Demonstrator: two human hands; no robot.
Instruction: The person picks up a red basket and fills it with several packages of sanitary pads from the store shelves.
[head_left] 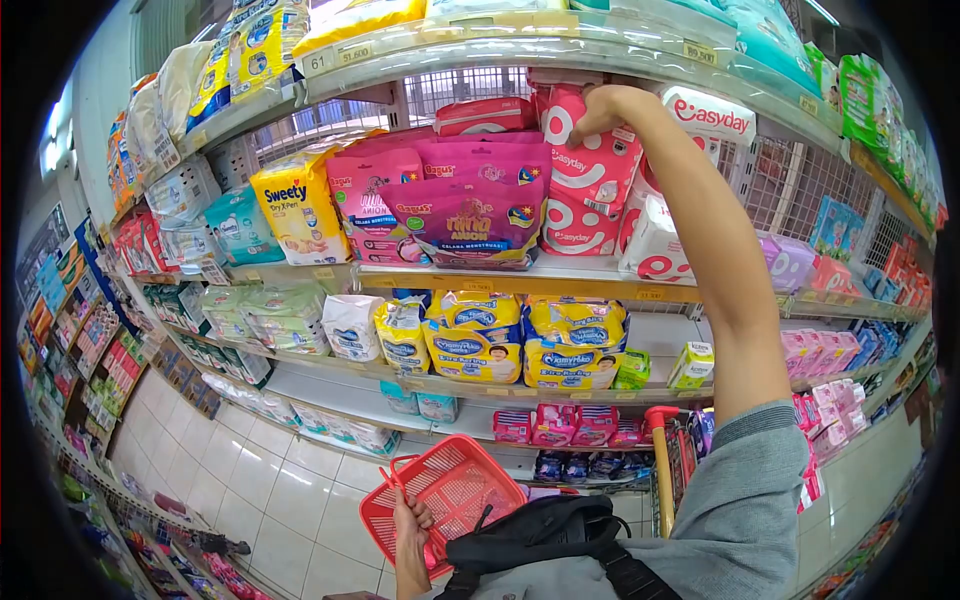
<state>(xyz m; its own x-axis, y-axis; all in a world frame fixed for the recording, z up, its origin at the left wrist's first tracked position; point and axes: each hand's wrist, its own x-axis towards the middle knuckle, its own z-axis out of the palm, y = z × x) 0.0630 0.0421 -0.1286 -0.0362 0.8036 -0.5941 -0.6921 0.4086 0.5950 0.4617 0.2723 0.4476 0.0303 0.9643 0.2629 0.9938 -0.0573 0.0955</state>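
My left hand (410,520) is closed around the handle of a red plastic shopping basket (375,515), held low over the floor. No goods show in the visible part of the basket. High on the shelf, my right hand (608,108) grips the top of a pink Easyday pack (592,165), its fingers curled over the front. That pack sits on another pink Easyday pack (580,230). A white Easyday pack (658,240) stands to their right, partly behind my forearm. Left of them are purple Bagus pouches (478,222).
A yellow Sweety pack (302,208) stands farther left. Yellow MamyPoko packs (575,345) line the shelf below. A trolley with a yellow-and-red handle (662,470) is by my right side. A black bag (540,530) hangs at my front. Tiled floor (260,480) lies left.
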